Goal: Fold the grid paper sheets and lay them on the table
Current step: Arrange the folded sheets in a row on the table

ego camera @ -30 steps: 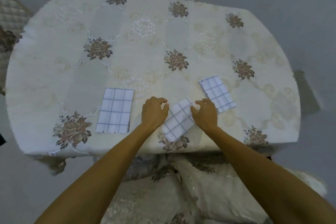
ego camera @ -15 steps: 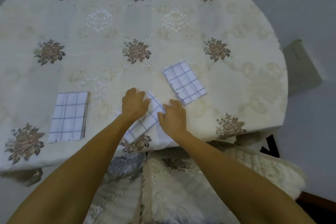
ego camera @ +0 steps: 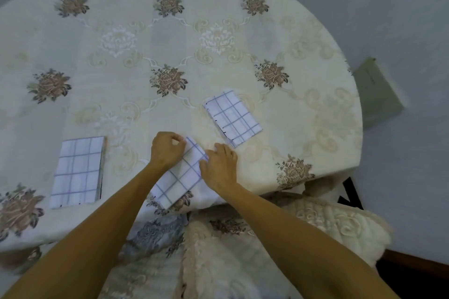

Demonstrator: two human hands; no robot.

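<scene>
- Pressing on the white grid-ruled paper sheet (ego camera: 181, 175) at the near edge of the table with the cream floral cloth (ego camera: 303, 109), the left hand (ego camera: 167, 150) was curled and the right hand (ego camera: 220, 167) lay flat.
- 2 folded sheets (ego camera: 77, 170) (ego camera: 233, 119) lay to either side.
- Judgement: align edges first, then crease firmly outward.

We press our left hand (ego camera: 167, 149) and right hand (ego camera: 220, 167) on a folded grid sheet (ego camera: 181, 177) at the table's (ego camera: 303, 39) near edge; two folded sheets (ego camera: 79, 170) (ego camera: 233, 118) lie either side.
</scene>
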